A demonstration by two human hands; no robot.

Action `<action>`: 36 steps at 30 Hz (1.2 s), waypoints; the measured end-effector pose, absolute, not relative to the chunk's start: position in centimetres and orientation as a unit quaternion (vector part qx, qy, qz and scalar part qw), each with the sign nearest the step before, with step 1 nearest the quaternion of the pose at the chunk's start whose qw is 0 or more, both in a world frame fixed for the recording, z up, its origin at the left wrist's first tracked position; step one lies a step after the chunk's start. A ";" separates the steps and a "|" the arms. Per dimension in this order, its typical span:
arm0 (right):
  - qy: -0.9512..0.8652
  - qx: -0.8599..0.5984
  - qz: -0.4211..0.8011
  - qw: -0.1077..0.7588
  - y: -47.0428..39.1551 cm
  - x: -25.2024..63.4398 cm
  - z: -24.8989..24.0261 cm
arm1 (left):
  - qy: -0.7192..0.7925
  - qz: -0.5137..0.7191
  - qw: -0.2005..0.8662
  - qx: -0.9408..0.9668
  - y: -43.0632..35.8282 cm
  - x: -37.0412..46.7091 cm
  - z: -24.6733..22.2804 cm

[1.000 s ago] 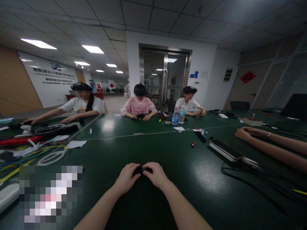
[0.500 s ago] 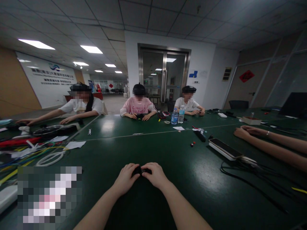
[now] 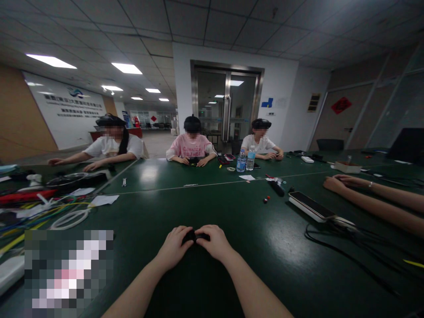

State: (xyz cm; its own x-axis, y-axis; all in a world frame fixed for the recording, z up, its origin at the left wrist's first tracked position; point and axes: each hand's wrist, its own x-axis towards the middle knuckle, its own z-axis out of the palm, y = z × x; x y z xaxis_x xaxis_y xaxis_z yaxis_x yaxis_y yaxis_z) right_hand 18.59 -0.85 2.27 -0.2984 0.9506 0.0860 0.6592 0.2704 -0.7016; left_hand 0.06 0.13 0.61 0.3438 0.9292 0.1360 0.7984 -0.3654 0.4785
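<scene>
Near the middle of the green table (image 3: 159, 212), my left hand (image 3: 174, 247) is closed round a small black object (image 3: 189, 237). My right hand (image 3: 215, 242) is closed on another small black piece (image 3: 202, 236), just to the right of it. Both hands rest low over the tabletop with their fingertips almost meeting. Whether the two black pieces are joined cannot be made out, as fingers cover much of them.
Cables (image 3: 69, 218) and tools lie at the left. A phone on a white box (image 3: 311, 206) stands at the right, beside another person's forearms (image 3: 380, 203). Two bottles (image 3: 245, 160) stand farther back. Three people sit across the table.
The person at the far left has drawn an outstretched hand up and back from the items on the table. My hands and the black pieces have not visibly moved.
</scene>
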 end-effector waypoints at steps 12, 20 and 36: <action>-0.751 -0.537 0.287 0.256 -1.1 18.5 2.6 | 0.543 0.190 0.179 0.798 -0.1 0.1 1.0; -0.763 -0.527 0.272 0.257 -1.2 18.4 2.9 | 0.538 0.196 0.169 0.802 0.1 0.0 0.6; -0.749 -0.536 0.294 0.255 -1.4 18.5 3.1 | 0.534 0.203 0.169 0.803 0.5 -0.4 -0.1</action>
